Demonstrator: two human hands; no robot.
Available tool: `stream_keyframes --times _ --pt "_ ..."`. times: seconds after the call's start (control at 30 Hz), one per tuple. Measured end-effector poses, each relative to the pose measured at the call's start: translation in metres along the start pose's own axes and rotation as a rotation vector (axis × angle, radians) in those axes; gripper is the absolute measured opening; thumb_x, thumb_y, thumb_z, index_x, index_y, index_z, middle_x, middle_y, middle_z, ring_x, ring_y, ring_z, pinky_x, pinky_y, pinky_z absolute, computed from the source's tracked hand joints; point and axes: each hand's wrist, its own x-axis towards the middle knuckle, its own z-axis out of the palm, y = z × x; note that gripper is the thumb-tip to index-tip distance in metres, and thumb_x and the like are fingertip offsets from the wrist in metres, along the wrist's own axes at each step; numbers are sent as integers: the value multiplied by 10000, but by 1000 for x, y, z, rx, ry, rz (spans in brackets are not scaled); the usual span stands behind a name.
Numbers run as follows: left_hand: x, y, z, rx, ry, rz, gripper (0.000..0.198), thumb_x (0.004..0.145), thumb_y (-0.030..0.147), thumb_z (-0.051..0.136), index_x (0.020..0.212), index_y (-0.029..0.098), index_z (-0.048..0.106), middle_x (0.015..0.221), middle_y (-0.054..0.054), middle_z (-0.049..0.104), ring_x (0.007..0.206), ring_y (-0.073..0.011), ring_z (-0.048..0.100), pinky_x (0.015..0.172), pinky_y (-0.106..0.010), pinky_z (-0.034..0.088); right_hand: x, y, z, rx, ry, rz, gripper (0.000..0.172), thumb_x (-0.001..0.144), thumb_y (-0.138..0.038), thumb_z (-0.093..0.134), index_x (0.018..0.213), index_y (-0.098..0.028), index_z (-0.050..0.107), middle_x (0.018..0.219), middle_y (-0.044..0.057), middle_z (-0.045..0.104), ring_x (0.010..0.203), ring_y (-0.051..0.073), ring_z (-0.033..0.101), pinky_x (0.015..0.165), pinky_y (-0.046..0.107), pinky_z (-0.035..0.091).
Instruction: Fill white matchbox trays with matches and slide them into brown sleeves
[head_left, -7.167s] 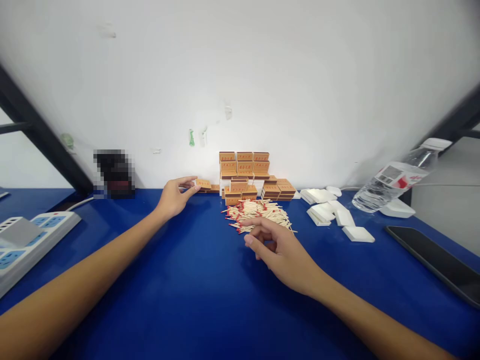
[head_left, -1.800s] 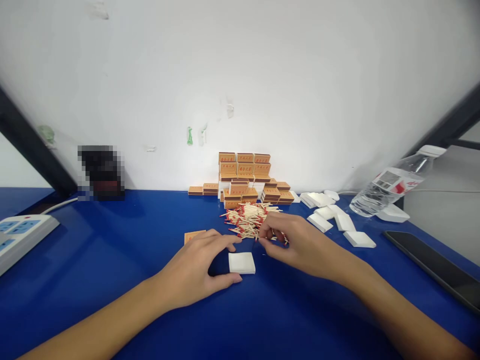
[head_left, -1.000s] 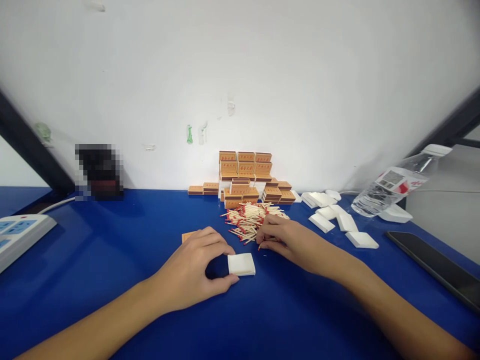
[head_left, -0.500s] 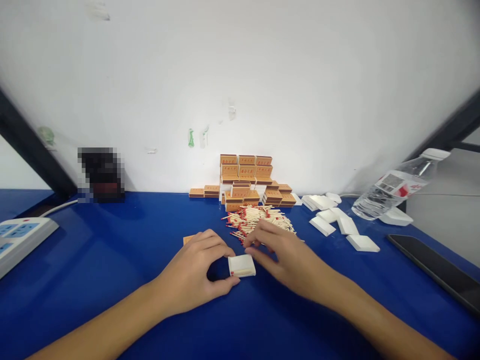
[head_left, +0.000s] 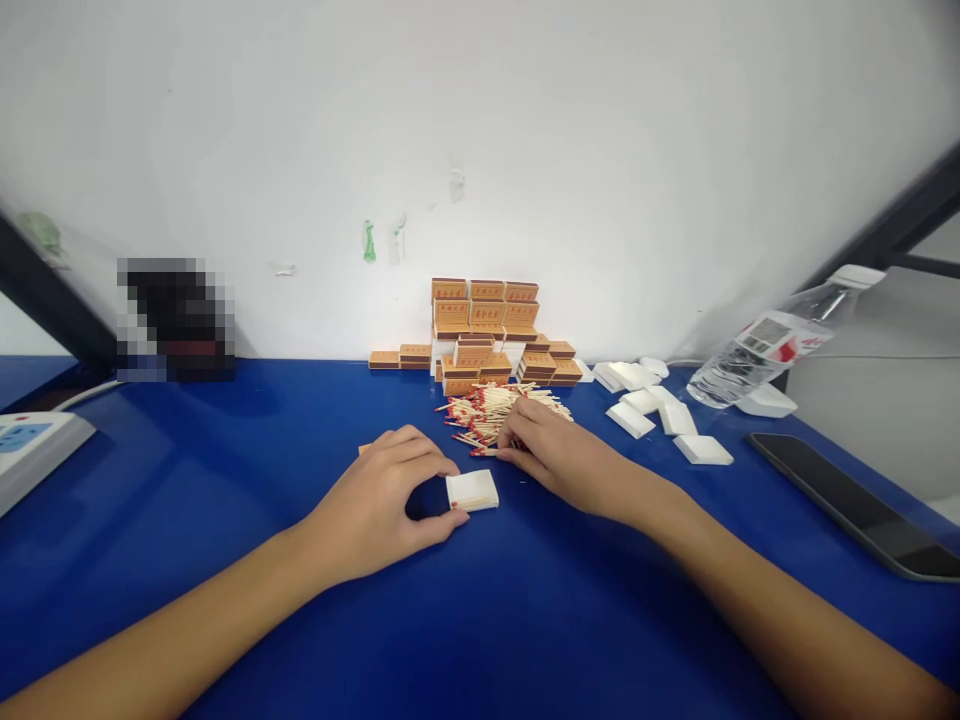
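A small white matchbox tray (head_left: 472, 488) lies on the blue table with a match or so along its near side, red head to the left. My left hand (head_left: 390, 495) grips its left end between thumb and fingers. Behind that hand, the orange corner of a matchbox sleeve (head_left: 364, 449) peeks out, mostly hidden. At the near edge of a heap of red-tipped matches (head_left: 491, 410), my right hand (head_left: 555, 450) has thumb and fingertips pinched on matches (head_left: 484, 452), whose heads stick out to the left. How many it holds I cannot tell.
Orange matchboxes (head_left: 487, 313) are stacked against the wall behind the heap. Several white trays (head_left: 630, 420) lie to the right, beside a tilted water bottle (head_left: 776, 340) and a black phone (head_left: 847, 500). A power strip (head_left: 45, 450) sits at the left edge.
My right hand has left the tray's right side and reached the match heap, closing on matches there. My left hand stays on the tray. The whole view has shifted slightly.
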Motion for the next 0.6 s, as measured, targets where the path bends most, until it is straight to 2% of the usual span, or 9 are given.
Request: stream_keyframes --times 0.17,0.33,0.5,0.6 --pt "0 0 1 9 22 17 232 916 358 799 1091 218 738 1057 -54 759 1018 -261 658 920 -448 504 -7 -17 -12 68 41 -5 176 1102 -281 487 978 -208 589 1101 98 596 992 231 589 868 378 498" --pt "1 0 1 13 38 28 210 905 342 805 1043 198 738 1016 -64 752 973 -258 650 877 -433 510 -12 -41 -5 103 -15 -52 96 1086 -242 542 1049 -214 626 1125 76 605 997 212 616 851 352 503" --pt "0 0 0 11 27 21 231 900 345 814 1067 204 740 1027 -49 755 1002 -255 650 890 -430 504 -10 -23 1 58 52 -32 94 1077 -222 554 1033 -210 637 1092 70 609 962 210 620 857 363 498" --pt "1 0 0 11 18 34 225 906 349 809 1064 205 739 1014 -41 762 998 -253 645 884 -429 505 -5 -9 3 31 23 7 60 1056 -248 611 1011 -208 618 1069 71 613 968 225 613 833 363 492"
